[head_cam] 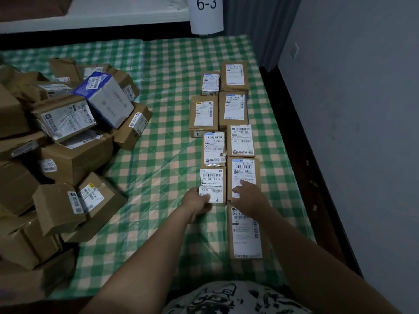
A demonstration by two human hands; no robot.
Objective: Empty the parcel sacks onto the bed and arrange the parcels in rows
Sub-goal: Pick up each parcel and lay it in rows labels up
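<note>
Two rows of brown labelled parcels run along the right side of the green checked bed sheet (158, 159). My left hand (196, 203) grips the near end of a small parcel (212, 177) with a "2" on its label, at the front of the left row. My right hand (248, 196) rests with fingers spread on the neighbouring parcel (243, 171) in the right row. A long parcel (246, 234) lies nearest me, partly under my right forearm. A loose heap of parcels (68, 137) fills the left side of the bed.
A white sign reading "6-3" (206, 12) hangs at the bed's far edge. A grey wall (351, 109) and a dark bed frame (310, 155) border the right side. Bare sheet lies between the heap and the rows.
</note>
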